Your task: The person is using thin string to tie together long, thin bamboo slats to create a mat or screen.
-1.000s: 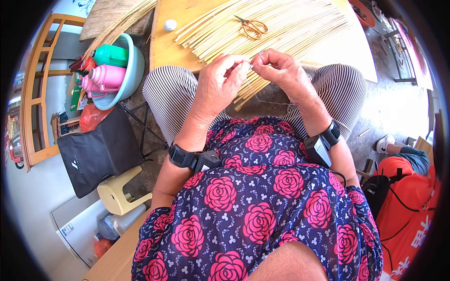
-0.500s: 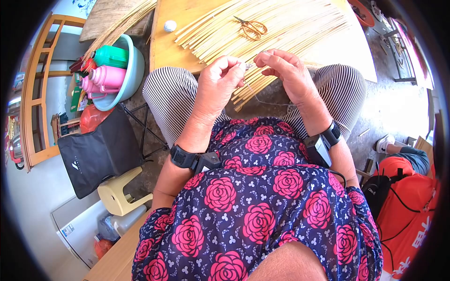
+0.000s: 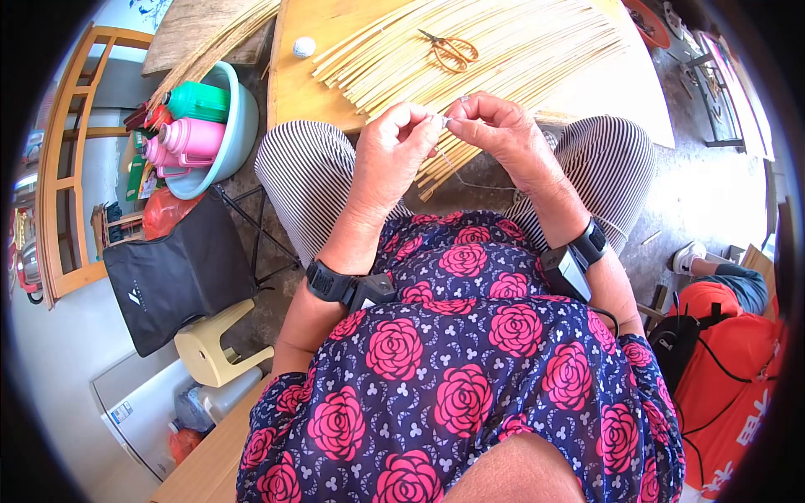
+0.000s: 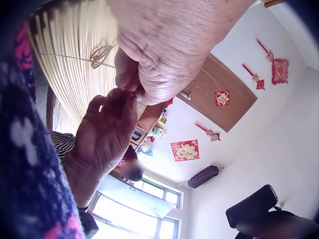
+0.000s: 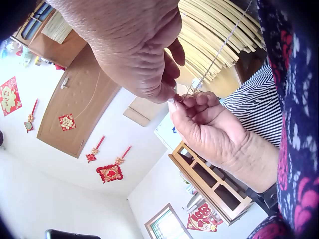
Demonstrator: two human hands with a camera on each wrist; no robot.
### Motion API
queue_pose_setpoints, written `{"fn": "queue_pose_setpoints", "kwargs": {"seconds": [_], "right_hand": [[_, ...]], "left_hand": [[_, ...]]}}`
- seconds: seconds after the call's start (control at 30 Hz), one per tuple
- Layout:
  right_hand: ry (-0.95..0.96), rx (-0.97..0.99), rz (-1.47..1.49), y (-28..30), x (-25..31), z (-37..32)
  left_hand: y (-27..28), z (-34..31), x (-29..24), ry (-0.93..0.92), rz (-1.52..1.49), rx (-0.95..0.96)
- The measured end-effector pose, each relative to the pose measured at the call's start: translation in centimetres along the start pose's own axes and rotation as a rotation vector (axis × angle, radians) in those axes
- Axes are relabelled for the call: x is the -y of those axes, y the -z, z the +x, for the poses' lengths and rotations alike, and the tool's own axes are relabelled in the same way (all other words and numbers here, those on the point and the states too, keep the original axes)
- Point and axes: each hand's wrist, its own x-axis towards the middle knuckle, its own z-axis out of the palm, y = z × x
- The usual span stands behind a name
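Note:
Fingertip to fingertip, my left hand [image 3: 387, 159] and right hand [image 3: 513, 144] meet above my lap. A thin white string [image 3: 480, 184] runs between them, with a small whitish loop or knot at the fingertips. The left thumb and index finger pinch it. In the right wrist view, the right hand [image 5: 134, 50] has its thumb and finger closed on the string right at the left fingertips. Behind the hands lies a spread of long pale strips [image 3: 394, 71], like split cane, with scissors [image 3: 450, 50] with orange-brown handles on top.
A wooden table [image 3: 293, 92] bears the strips and a white ball [image 3: 303, 47]. To the left stand a light-blue tub [image 3: 243, 126] with pink and green flasks, a black bag [image 3: 172, 268] and a cream stool [image 3: 201, 352]. At the right sits red fabric [image 3: 721, 394].
My right hand drew slightly away from the left with its fingers loosened, then came back to pinch at the left fingertips. The left hand stayed nearly in place.

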Motion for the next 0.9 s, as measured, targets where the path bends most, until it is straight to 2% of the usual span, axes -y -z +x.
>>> {"fn": "queue_pose_setpoints", "kwargs": {"seconds": [0.1, 0.17, 0.3, 0.37, 0.4, 0.6, 0.8, 0.9], "right_hand": [[-0.033, -0.016, -0.054, 0.0, 0.4, -0.1], [-0.097, -0.03, -0.144, -0.1, 1.7, -0.3], [0.006, -0.015, -0.448, 0.3, 1.9, -0.1], [0.084, -0.032, -0.51, 0.4, 1.8, 0.0], [0.063, -0.015, -0.483, 0.5, 1.8, 0.0], [0.017, 0.012, -0.434, 0.5, 1.8, -0.2], [-0.028, 0.015, -0.402, 0.4, 2.4, -0.3], [-0.08, 0.016, -0.405, 0.3, 2.7, -0.6]], "left_hand": [[0.0, 0.0, 0.0, 0.003, -0.021, -0.028], [0.0, 0.2, 0.3, -0.067, 0.091, -0.043], [-0.2, 0.1, -0.2, -0.339, 0.43, -0.12], [0.1, 0.3, 0.0, -0.365, 0.486, -0.073], [0.2, 0.4, 0.1, -0.379, 0.514, -0.05], [-0.2, -0.1, -0.9, 0.035, -0.024, 0.0], [0.8, -0.1, -0.9, 0.093, -0.116, 0.124], [0.3, -0.2, -0.6, 0.083, -0.064, 0.169]]}}
